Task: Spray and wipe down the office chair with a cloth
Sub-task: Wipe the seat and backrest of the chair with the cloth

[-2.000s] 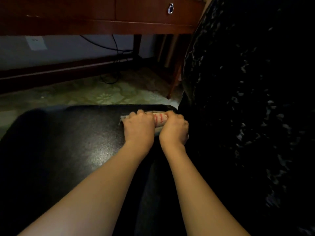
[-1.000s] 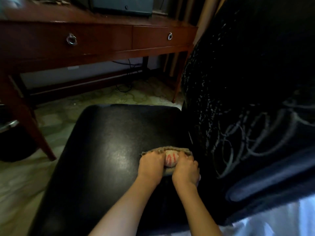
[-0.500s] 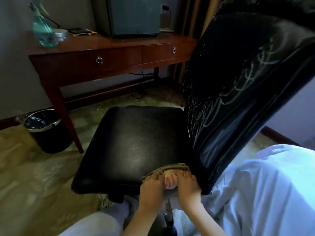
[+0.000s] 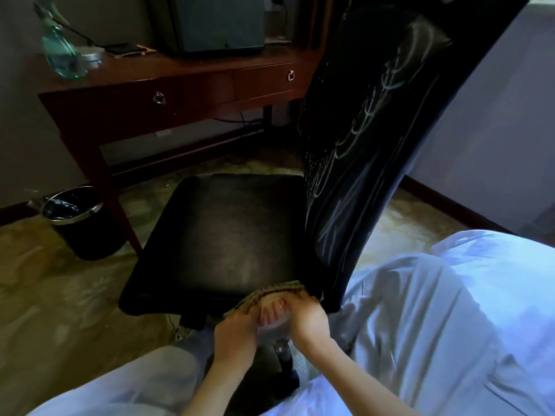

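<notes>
The black office chair fills the middle of the head view, its flat seat (image 4: pixel 222 235) in front of me and its tall backrest (image 4: pixel 375 121) rising on the right with pale wipe streaks. A bunched cloth (image 4: pixel 271 301) with brown and red patterning sits at the seat's near edge. My left hand (image 4: pixel 235 330) and my right hand (image 4: pixel 307 319) both grip the cloth, side by side, just off the seat's edge. A green spray bottle (image 4: pixel 60 52) stands on the wooden desk (image 4: pixel 180 85) at the far left.
A black waste bin (image 4: pixel 78 220) with a metal rim stands on the floor left of the chair, beside the desk leg. A dark box-like appliance (image 4: pixel 216 22) sits on the desk. White fabric (image 4: pixel 450 310) spreads at the lower right. Cables run under the desk.
Both hands have drawn the cloth back across the seat from near the backrest's far side to the near edge. The view has pulled back and risen, showing the whole chair and desk.
</notes>
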`<action>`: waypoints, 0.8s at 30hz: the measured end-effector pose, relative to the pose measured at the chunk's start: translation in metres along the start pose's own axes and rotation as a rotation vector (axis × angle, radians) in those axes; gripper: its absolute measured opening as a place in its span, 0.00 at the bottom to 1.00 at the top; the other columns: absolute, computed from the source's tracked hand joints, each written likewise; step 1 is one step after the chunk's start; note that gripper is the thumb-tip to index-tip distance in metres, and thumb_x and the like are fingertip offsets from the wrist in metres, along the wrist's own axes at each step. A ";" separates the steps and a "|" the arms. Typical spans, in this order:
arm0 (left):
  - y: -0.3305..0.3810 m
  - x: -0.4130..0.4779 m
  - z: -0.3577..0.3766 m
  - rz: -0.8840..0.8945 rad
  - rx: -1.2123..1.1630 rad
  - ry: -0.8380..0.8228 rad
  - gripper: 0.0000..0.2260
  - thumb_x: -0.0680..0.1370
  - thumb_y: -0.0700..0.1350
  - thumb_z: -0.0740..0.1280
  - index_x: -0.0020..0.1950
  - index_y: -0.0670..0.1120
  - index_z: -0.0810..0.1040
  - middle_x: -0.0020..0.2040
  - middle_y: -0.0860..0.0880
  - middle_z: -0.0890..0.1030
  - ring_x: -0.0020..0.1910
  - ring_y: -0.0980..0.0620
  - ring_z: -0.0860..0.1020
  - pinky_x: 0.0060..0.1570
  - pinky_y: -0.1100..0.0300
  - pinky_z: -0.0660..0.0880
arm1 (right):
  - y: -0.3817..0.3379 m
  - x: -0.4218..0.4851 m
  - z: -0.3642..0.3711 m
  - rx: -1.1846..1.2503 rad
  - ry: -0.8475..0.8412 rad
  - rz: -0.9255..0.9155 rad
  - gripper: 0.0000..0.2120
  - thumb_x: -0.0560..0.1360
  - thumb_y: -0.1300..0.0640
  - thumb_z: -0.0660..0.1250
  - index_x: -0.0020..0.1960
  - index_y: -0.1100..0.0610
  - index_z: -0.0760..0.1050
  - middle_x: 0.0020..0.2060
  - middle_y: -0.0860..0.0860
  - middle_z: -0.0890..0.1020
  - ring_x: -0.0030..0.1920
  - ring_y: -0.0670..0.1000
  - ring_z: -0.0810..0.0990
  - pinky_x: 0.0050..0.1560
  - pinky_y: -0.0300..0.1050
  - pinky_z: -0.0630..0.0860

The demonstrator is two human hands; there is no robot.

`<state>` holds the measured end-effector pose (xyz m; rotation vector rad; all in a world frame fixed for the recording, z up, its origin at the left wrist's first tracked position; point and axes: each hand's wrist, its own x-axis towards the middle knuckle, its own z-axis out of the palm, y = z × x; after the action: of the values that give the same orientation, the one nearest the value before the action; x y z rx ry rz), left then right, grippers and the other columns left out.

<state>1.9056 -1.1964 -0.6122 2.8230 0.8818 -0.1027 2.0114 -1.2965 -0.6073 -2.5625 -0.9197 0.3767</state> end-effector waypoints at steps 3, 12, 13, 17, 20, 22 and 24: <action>0.005 -0.009 -0.015 -0.032 0.020 0.070 0.21 0.77 0.54 0.66 0.69 0.54 0.71 0.65 0.53 0.75 0.61 0.50 0.75 0.53 0.57 0.75 | 0.003 -0.011 -0.010 -0.093 0.042 -0.118 0.22 0.70 0.55 0.69 0.64 0.52 0.74 0.59 0.53 0.77 0.58 0.56 0.75 0.57 0.46 0.74; 0.043 -0.014 -0.047 0.153 -0.163 0.504 0.13 0.67 0.49 0.65 0.47 0.49 0.84 0.43 0.52 0.84 0.38 0.50 0.83 0.31 0.59 0.78 | 0.031 -0.049 -0.077 -0.121 0.396 -0.300 0.25 0.56 0.62 0.69 0.52 0.49 0.78 0.42 0.49 0.76 0.39 0.53 0.73 0.34 0.44 0.75; 0.050 -0.013 -0.051 0.149 -0.191 0.513 0.16 0.68 0.49 0.60 0.49 0.49 0.84 0.45 0.51 0.83 0.39 0.49 0.82 0.32 0.59 0.78 | 0.033 -0.050 -0.089 -0.129 0.451 -0.329 0.25 0.57 0.63 0.68 0.53 0.50 0.78 0.42 0.50 0.76 0.40 0.54 0.73 0.36 0.45 0.75; 0.079 -0.002 -0.070 0.175 -0.306 0.627 0.19 0.69 0.46 0.58 0.55 0.48 0.82 0.49 0.49 0.83 0.44 0.46 0.82 0.36 0.57 0.79 | 0.042 -0.049 -0.131 -0.123 0.602 -0.367 0.27 0.56 0.65 0.70 0.55 0.52 0.79 0.45 0.54 0.79 0.42 0.56 0.76 0.39 0.47 0.77; 0.097 0.008 -0.086 0.182 -0.378 0.675 0.18 0.70 0.46 0.59 0.55 0.46 0.82 0.51 0.49 0.83 0.45 0.46 0.82 0.40 0.56 0.79 | 0.051 -0.041 -0.146 -0.056 0.684 -0.354 0.29 0.58 0.67 0.68 0.58 0.52 0.78 0.46 0.52 0.80 0.44 0.56 0.76 0.42 0.48 0.78; 0.102 0.011 -0.098 0.218 -0.403 0.705 0.17 0.71 0.46 0.60 0.55 0.46 0.82 0.50 0.50 0.83 0.45 0.47 0.82 0.39 0.57 0.80 | 0.052 -0.039 -0.154 0.012 0.750 -0.370 0.27 0.60 0.66 0.62 0.57 0.50 0.77 0.45 0.51 0.80 0.43 0.55 0.77 0.43 0.45 0.76; 0.103 0.012 -0.112 0.283 -0.402 0.789 0.15 0.71 0.46 0.62 0.55 0.46 0.82 0.50 0.50 0.82 0.44 0.48 0.81 0.38 0.56 0.80 | 0.047 -0.039 -0.167 0.077 0.830 -0.404 0.27 0.61 0.66 0.61 0.57 0.48 0.76 0.44 0.51 0.79 0.42 0.55 0.77 0.42 0.41 0.73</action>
<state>1.9759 -1.2510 -0.4877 2.5325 0.5058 1.1453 2.0701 -1.3995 -0.4756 -2.0574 -0.9986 -0.6986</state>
